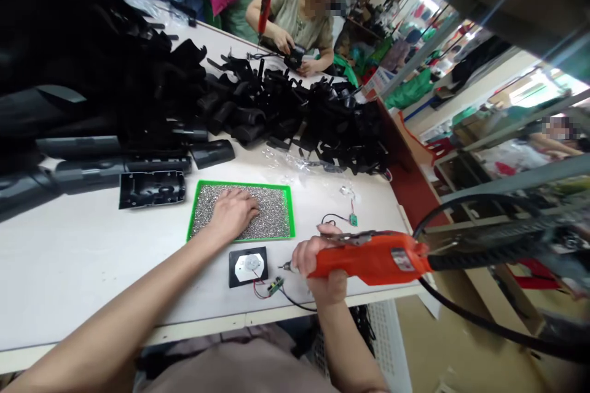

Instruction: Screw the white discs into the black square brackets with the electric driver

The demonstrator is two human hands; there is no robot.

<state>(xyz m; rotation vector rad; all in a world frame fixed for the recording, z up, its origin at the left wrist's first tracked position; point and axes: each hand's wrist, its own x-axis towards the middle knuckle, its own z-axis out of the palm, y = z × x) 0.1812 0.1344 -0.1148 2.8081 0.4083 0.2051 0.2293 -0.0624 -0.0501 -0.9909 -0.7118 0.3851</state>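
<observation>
Head view, looking down on a white work surface (pixel 69 258). The left hand (pixel 233 212) lies palm down with fingers loosely spread, resting in a green tray of small silver screws (pixel 276 212) near the middle of the surface. The right hand (pixel 318 267) is wrapped around the grip of an orange electric screwdriver (pixel 373 258), its bit pointing left; a black cable runs off to the right. Just left of the bit, near the front edge, sits a small black square housing with a white LED plate (pixel 249 266), with a tiny green circuit board (pixel 275 285) on red and black wires touching its right side. A black plastic shell (pixel 152 189) lies left of the tray. Beyond them is a heap of black plastic parts (pixel 276 116). At the far side, another person's hands (pixel 286 46) hold a black part
</observation>
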